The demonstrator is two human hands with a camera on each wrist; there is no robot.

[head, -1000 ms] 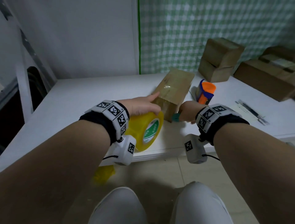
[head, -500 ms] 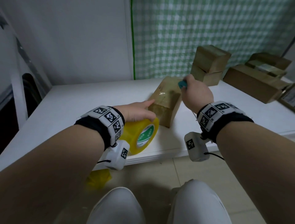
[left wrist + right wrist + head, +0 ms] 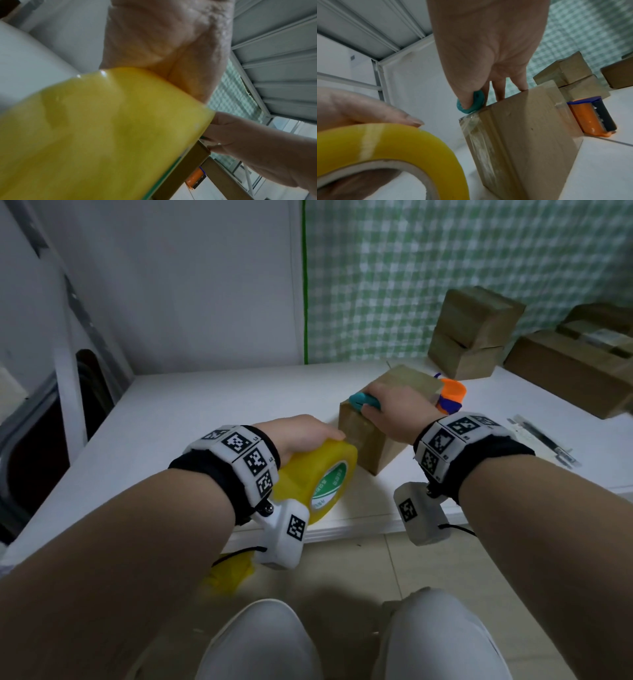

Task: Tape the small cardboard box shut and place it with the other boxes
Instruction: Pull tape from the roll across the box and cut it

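The small cardboard box lies on the white table, with clear tape over its near end. My left hand grips a yellow tape roll just left of the box's near end, thumb on the roll's top. My right hand rests its fingers on the box top and pinches a small teal cutter at the near top edge. In the right wrist view the teal cutter sits under the thumb, just above the taped corner. The other boxes are stacked at the back right.
An orange and blue tape dispenser stands right behind the small box. Larger brown boxes lie at the far right. A thin dark tool on a paper sheet lies right of my right wrist. The table's front edge is close below my wrists.
My right hand, with the teal cutter, rose from the box's near lower end to its far end, then came back to the near top edge. My left hand kept the roll by the box.
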